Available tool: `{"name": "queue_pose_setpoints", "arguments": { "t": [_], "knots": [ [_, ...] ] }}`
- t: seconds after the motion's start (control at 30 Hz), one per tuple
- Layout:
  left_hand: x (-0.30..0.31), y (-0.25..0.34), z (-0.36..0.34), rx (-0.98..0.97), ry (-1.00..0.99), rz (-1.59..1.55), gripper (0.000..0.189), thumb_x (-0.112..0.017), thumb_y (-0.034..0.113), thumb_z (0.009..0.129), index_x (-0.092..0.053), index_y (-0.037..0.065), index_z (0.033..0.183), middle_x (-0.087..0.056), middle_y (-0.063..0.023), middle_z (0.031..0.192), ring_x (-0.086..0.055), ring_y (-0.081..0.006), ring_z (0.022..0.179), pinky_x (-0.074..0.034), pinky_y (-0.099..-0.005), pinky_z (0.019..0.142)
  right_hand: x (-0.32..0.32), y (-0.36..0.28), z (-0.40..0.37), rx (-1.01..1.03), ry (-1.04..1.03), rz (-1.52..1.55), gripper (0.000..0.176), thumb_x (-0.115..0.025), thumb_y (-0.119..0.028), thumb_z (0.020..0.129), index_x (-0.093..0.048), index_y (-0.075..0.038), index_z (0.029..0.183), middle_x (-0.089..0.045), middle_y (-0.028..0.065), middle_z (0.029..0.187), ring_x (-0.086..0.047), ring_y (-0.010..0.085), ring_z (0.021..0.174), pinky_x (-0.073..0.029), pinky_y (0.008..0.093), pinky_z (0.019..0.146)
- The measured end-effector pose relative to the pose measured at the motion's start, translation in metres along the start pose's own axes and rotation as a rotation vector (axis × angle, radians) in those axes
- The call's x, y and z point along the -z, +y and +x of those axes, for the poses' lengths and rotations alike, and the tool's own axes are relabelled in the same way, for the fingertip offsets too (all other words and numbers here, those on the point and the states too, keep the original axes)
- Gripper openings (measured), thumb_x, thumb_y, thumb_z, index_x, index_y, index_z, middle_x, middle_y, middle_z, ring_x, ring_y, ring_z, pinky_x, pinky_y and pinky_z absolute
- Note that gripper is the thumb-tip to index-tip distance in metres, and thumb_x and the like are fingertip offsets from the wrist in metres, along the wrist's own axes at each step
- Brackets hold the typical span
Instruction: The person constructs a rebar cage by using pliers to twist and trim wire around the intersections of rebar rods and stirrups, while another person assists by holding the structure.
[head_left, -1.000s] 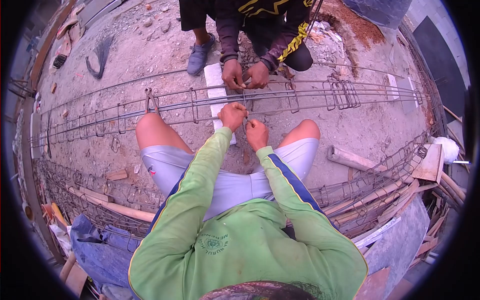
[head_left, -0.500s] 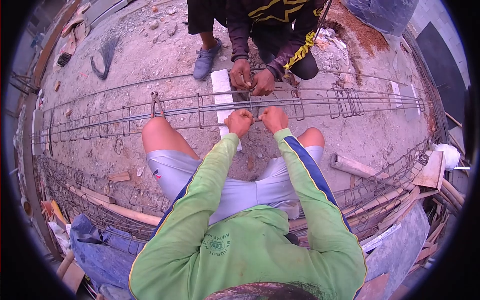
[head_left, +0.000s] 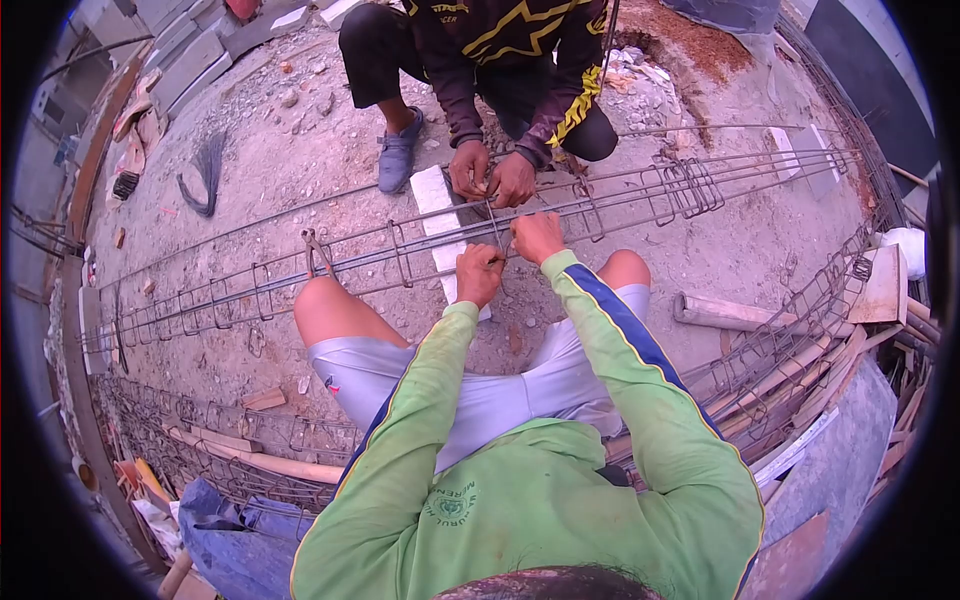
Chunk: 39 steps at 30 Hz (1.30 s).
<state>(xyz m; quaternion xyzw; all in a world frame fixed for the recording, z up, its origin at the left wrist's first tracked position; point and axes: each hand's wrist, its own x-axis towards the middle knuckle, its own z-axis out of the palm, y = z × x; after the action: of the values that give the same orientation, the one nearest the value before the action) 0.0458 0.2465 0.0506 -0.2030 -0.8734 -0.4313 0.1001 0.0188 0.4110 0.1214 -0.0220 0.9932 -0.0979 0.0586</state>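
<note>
A long cage of thin steel reinforcing bars (head_left: 365, 255) with square wire stirrups (head_left: 400, 254) lies across the ground before me. My left hand (head_left: 480, 275) is closed in a pinch at the near bar, beside a stirrup. Slightly higher and to the right, my right hand (head_left: 538, 237) has its fingers curled down against the bars. Whatever is between the fingers of either hand is too small or hidden to make out. Under the cage, left of my hands, is a white block (head_left: 432, 191). Pincers (head_left: 318, 252) stand against the bars by my left knee.
Opposite me a co-worker's hands (head_left: 492, 177) work at the far bar of the same cage. A bundle of wire (head_left: 206, 175) lies on the ground at left. More cages (head_left: 740, 375), wooden poles (head_left: 735, 312) and a blue tarp (head_left: 235, 525) lie close around me.
My right hand has moved up and apart from my left, which sits lower. The co-worker's hands stay at the far bar. The whole view has tilted and shifted a little.
</note>
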Motion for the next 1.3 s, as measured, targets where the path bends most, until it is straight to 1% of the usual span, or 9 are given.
{"name": "queue_pose_setpoints", "arguments": {
  "t": [0.03, 0.1, 0.17, 0.23, 0.43, 0.77, 0.97, 1.17, 1.3],
  "knots": [
    [0.0, 0.0, 0.001, 0.01, -0.004, -0.003, 0.008, -0.07, 0.008, 0.072, -0.066, 0.013, 0.078, -0.064, -0.0029, 0.081, -0.057, -0.0269, 0.085, -0.039, -0.042, 0.072, 0.013, -0.006, -0.011, 0.0, -0.011, -0.001, 0.017, -0.072, -0.019, 0.077, -0.074, -0.01, 0.092, -0.071, 0.019, 0.093, -0.066, 0.0368, 0.097, -0.05, 0.043, 0.082],
    [-0.002, -0.002, -0.001, 0.022, 0.001, -0.033, 0.007, -0.07, 0.008, 0.072, -0.066, 0.013, 0.078, -0.064, -0.003, 0.08, -0.057, -0.0268, 0.084, -0.039, -0.0418, 0.072, 0.035, -0.015, -0.047, -0.051, 0.469, 0.23, 0.019, -0.065, -0.013, 0.08, -0.073, -0.009, 0.097, -0.07, 0.0165, 0.097, -0.063, 0.0347, 0.103, -0.046, 0.0437, 0.086],
    [0.001, 0.0, -0.004, 0.035, 0.002, -0.056, 0.007, -0.07, 0.008, 0.072, -0.066, 0.012, 0.076, -0.065, -0.0031, 0.08, -0.057, -0.027, 0.084, -0.04, -0.042, 0.073, 0.033, -0.023, -0.078, -0.116, 0.33, 0.442, 0.021, -0.061, -0.008, 0.079, -0.072, -0.004, 0.097, -0.07, 0.0131, 0.096, -0.062, 0.0329, 0.105, -0.045, 0.046, 0.092],
    [0.0, -0.001, 0.0, 0.025, 0.008, -0.07, 0.006, -0.07, 0.008, 0.072, -0.066, 0.012, 0.076, -0.065, -0.0037, 0.08, -0.058, -0.0273, 0.085, -0.04, -0.0424, 0.073, 0.028, -0.035, -0.099, -0.268, -0.386, 0.369, 0.042, -0.059, -0.005, 0.079, -0.062, -0.005, 0.121, -0.064, 0.017, 0.114, -0.056, 0.0361, 0.113, -0.042, 0.0499, 0.098],
    [0.002, 0.006, 0.0, 0.053, 0.036, -0.136, 0.006, -0.07, 0.006, 0.072, -0.068, 0.01, 0.076, -0.067, -0.0052, 0.081, -0.06, -0.0278, 0.083, -0.042, -0.0417, 0.074, -0.07, -0.022, -0.096, -0.199, -0.122, 0.127, 0.086, -0.052, -0.008, 0.084, -0.009, -0.028, 0.156, -0.033, 0.0257, 0.147, -0.046, 0.0473, 0.123, -0.042, 0.0562, 0.098],
    [0.009, 0.016, 0.005, 0.051, 0.059, -0.151, 0.005, -0.068, 0.004, 0.072, -0.069, 0.006, 0.076, -0.068, -0.0101, 0.076, -0.061, -0.0305, 0.075, -0.048, -0.0409, 0.071, -0.072, -0.012, -0.085, -0.18, 0.029, 0.029, 0.089, -0.061, -0.006, 0.082, -0.015, -0.032, 0.155, -0.028, 0.0243, 0.152, -0.056, 0.0408, 0.114, -0.047, 0.051, 0.094],
    [0.007, 0.015, 0.008, 0.098, 0.062, -0.171, 0.005, -0.068, 0.004, 0.072, -0.069, 0.006, 0.076, -0.068, -0.0106, 0.077, -0.061, -0.0313, 0.076, -0.048, -0.0408, 0.071, -0.073, -0.003, -0.076, -0.134, 0.079, 0.033, 0.086, -0.049, -0.001, 0.085, -0.013, -0.035, 0.156, -0.022, 0.026, 0.154, -0.053, 0.0432, 0.116, -0.044, 0.0531, 0.094],
    [0.007, 0.017, 0.004, 0.141, 0.049, -0.142, 0.006, -0.069, 0.005, 0.072, -0.07, 0.006, 0.077, -0.069, -0.0117, 0.078, -0.062, -0.0322, 0.078, -0.05, -0.0402, 0.074, -0.087, -0.001, -0.077, -0.129, 0.098, -0.037, 0.072, -0.053, -0.007, 0.085, -0.034, -0.035, 0.148, -0.04, 0.0224, 0.143, -0.057, 0.039, 0.108, -0.044, 0.049, 0.088],
    [0.006, 0.018, 0.002, 0.131, 0.062, -0.179, 0.005, -0.069, 0.005, 0.072, -0.069, 0.005, 0.077, -0.069, -0.0121, 0.076, -0.062, -0.0319, 0.077, -0.05, -0.0401, 0.074, -0.079, -0.009, -0.087, -0.155, 0.111, 0.042, 0.057, -0.052, -0.005, 0.084, -0.047, -0.024, 0.137, -0.049, 0.0193, 0.114, -0.056, 0.0385, 0.099, -0.045, 0.0509, 0.085]
  ]
}}
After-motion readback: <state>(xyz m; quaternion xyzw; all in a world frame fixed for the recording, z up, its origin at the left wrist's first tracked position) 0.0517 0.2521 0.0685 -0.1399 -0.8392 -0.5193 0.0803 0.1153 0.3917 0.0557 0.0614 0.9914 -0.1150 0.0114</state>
